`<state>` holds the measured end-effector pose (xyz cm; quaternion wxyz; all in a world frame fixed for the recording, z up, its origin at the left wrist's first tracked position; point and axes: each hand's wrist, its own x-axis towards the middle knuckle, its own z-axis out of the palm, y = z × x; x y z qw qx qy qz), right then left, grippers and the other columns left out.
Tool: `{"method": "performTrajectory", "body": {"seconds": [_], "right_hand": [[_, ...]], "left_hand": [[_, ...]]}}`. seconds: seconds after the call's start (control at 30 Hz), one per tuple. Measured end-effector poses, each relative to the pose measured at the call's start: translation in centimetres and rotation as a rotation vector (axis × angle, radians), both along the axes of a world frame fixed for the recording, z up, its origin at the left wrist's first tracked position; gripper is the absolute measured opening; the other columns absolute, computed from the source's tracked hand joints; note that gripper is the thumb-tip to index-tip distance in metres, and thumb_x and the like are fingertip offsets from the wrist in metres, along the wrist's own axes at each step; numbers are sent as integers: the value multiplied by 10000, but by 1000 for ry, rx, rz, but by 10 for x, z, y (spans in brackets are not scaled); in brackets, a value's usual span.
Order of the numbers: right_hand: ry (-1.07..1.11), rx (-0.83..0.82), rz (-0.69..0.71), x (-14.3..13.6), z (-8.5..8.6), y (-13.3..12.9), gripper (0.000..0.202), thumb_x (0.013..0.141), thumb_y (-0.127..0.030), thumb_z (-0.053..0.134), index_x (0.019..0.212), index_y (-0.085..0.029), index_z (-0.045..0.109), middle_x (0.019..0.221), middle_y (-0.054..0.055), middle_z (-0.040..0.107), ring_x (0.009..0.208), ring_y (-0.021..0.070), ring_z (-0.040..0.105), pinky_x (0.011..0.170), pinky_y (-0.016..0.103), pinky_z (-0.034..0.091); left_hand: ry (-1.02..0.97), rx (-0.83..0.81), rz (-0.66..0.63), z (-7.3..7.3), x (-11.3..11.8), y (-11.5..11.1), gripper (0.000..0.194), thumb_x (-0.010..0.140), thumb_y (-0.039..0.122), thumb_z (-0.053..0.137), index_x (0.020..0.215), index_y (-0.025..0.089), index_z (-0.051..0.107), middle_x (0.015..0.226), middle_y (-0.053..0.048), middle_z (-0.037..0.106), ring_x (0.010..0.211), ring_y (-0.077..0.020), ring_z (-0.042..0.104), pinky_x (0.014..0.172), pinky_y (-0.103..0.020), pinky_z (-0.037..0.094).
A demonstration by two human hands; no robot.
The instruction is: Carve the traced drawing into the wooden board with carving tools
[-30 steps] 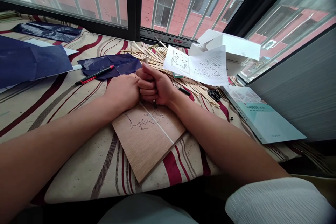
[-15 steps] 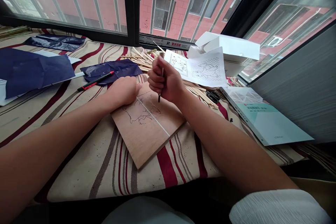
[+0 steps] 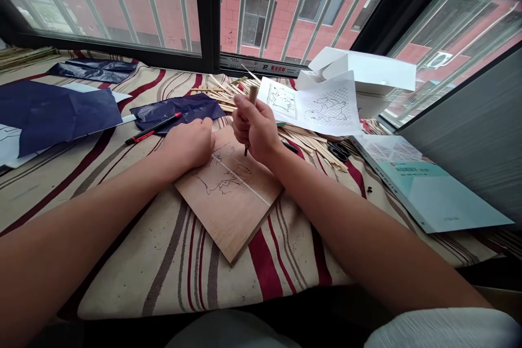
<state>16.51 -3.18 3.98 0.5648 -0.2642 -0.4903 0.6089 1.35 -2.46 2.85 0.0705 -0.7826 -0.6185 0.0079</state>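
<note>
A square wooden board (image 3: 228,223) lies on the striped cloth, with dark line drawings and a pale strip (image 3: 255,191) running across it. My right hand (image 3: 255,128) is wrapped round an upright tool (image 3: 253,93) with a wooden handle; its thin dark lower end points down at the board's upper part. Whether that tip touches the wood I cannot tell. On the board's upper left edge rests my left hand (image 3: 191,141), its fingers curled in. What those fingers hold, if anything, is hidden.
Thin wooden strips (image 3: 314,144), black scissors (image 3: 339,150) and a drawing sheet (image 3: 322,106) lie behind my right forearm. A book (image 3: 440,196) is at the right, a white box (image 3: 375,72) by the window. Dark blue sheets (image 3: 61,111) and a pen (image 3: 153,129) lie left.
The view has shifted slightly, and the board looks a little turned. My right hand has tilted a little, showing more of the wooden handle. My left hand keeps its place on the board.
</note>
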Motion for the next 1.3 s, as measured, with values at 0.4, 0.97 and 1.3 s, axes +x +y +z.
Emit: {"method": "performTrajectory", "body": {"seconds": [0.4,0.97,1.3], "right_hand": [[132,85,-72,49,24,8,534,994,-430,686,682,-252,291,535,-97,219,436,84,190,396,232,186],[-119,-212,217,58,14,13,467,1055,-347,475,612,-200,486,884,118,767,930,213,733,954,398,582],[-77,28,109,8,1,-5,517,995,-584,670,729,-238,392,572,-93,369,423,53,264,414,244,193]], "left_hand": [[-457,-404,-788,20,-17,-18,407,1023,366,428,1205,259,775,1472,-69,690,1412,-233,594,1223,-364,429],[-301,142,-385,-3,-39,20,640,1019,436,267,1394,86,650,1449,-173,672,1387,-308,588,1248,-473,410],[-271,92,-405,-18,-33,19,568,1003,375,353,1335,59,688,1299,-211,714,1207,-371,654,1123,-555,490]]}}
